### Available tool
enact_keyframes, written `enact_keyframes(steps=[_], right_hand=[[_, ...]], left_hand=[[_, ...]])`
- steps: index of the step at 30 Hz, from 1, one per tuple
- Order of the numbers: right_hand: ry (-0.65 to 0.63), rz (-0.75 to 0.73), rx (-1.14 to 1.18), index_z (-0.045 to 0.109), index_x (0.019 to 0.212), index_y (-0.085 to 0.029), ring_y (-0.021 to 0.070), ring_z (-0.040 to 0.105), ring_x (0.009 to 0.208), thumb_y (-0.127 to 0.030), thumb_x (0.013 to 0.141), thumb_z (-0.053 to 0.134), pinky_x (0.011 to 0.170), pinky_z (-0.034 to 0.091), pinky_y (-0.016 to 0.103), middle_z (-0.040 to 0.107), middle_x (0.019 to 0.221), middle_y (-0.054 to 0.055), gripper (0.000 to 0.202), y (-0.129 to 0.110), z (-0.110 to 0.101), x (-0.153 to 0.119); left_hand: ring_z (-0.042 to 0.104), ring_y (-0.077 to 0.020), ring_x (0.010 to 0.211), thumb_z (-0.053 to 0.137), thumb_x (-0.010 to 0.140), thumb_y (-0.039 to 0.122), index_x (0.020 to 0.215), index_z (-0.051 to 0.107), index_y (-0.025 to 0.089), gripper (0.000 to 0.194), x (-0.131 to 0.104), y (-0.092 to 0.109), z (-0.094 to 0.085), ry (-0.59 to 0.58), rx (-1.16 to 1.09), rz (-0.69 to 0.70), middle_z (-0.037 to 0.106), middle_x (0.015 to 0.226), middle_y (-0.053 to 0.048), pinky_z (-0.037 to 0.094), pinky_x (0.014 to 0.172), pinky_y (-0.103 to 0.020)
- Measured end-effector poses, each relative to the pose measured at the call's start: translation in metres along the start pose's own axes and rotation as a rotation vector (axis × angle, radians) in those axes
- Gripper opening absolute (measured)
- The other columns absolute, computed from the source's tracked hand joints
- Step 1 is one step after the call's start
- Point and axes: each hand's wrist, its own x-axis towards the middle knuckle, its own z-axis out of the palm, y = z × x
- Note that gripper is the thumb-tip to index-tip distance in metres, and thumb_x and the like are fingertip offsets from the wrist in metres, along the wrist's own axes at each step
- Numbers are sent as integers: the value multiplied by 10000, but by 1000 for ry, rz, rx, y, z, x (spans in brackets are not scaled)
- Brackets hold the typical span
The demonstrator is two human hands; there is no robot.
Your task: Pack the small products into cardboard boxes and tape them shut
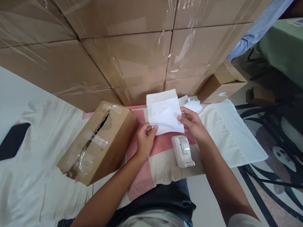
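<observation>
A white sheet of paper (164, 112), folded over near its top edge, is held up between both hands. My left hand (146, 140) pinches its lower left corner between thumb and fingers. At the lower right side, my right hand (191, 122) grips the edge, thumb on top. Just below the paper a white tape dispenser (182, 151) with a roll of clear tape rests on the pink and cream cloth (163, 168). Behind my right hand are other white papers (193, 106) with a small clear plastic item whose kind I cannot make out.
A taped carton (101, 142) with a torn slit sits at left. Stacked, film-wrapped cartons (127, 60) rise behind. Another box (222, 83) is at right, beside white cloth (232, 135). A dark flat object (14, 141) lies far left.
</observation>
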Motion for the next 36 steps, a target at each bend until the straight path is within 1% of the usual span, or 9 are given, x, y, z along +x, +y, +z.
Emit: enact_keyframes(steps=[1, 3, 6, 9, 11, 17, 23, 30, 36], right_hand=[[-47, 21, -11, 665, 918, -210, 84, 379, 476, -423, 888, 753, 457, 291, 228, 496, 610, -60, 233, 0, -1, 0], [-138, 46, -57, 688, 899, -192, 106, 468, 568, -399, 869, 772, 523, 363, 235, 554, 687, -31, 226, 2, -3, 1], [-240, 54, -156, 730, 1007, -184, 171, 580, 777, -395, 850, 789, 678, 460, 275, 663, 884, 22, 270, 5, -3, 3], [-269, 10, -242, 747, 1040, -189, 220, 603, 913, -409, 876, 757, 794, 485, 320, 694, 992, 50, 275, 6, -4, 4], [-262, -21, -280, 751, 996, -186, 232, 601, 944, -403, 896, 731, 828, 481, 335, 697, 1019, 59, 240, 6, -4, 4], [-220, -55, -294, 722, 886, -182, 204, 578, 856, -377, 940, 647, 815, 462, 340, 670, 899, 29, 216, 6, -8, 5], [-75, -56, -274, 659, 735, -201, 202, 514, 731, -540, 880, 703, 671, 435, 327, 557, 681, 13, 372, 10, -6, 7], [-35, -82, -310, 467, 679, -208, 133, 333, 649, -541, 950, 633, 610, 299, 284, 381, 669, -29, 460, 12, -4, 6], [-29, -45, -283, 512, 674, -205, 150, 393, 650, -650, 907, 639, 596, 343, 284, 419, 660, -11, 519, 5, 1, 3]], left_hand=[[544, -108, 651, 784, 820, 469, 804, 631, 172, 334, 0, -2, 0, 29, 1, 12, 630, 722, 14, 448, 631, -212], [519, -100, 634, 765, 835, 478, 824, 608, 181, 336, 1, -5, 0, 75, 6, 35, 591, 705, 33, 438, 624, -206], [445, -87, 587, 724, 869, 494, 807, 553, 196, 349, 2, -6, -1, 106, 16, 52, 478, 642, 67, 397, 590, -193], [423, -87, 577, 694, 892, 510, 798, 515, 206, 365, 3, -7, -2, 104, 19, 55, 443, 630, 73, 384, 581, -192], [441, -92, 586, 685, 895, 522, 823, 515, 211, 362, 3, -8, -2, 105, 16, 57, 464, 642, 68, 392, 587, -194], [499, -107, 622, 675, 902, 525, 890, 531, 218, 340, 3, -8, -1, 92, 9, 50, 520, 682, 50, 415, 602, -203], [455, -97, 599, 683, 904, 525, 853, 504, 216, 360, 3, -8, -2, 70, 11, 43, 481, 667, 60, 396, 588, -197], [408, -88, 583, 681, 918, 499, 871, 503, 217, 337, 2, -10, -2, 60, 4, 36, 449, 660, 73, 376, 587, -191], [380, -85, 576, 687, 908, 523, 838, 478, 214, 379, 0, -9, -2, 50, 21, 32, 418, 651, 76, 364, 576, -187]])
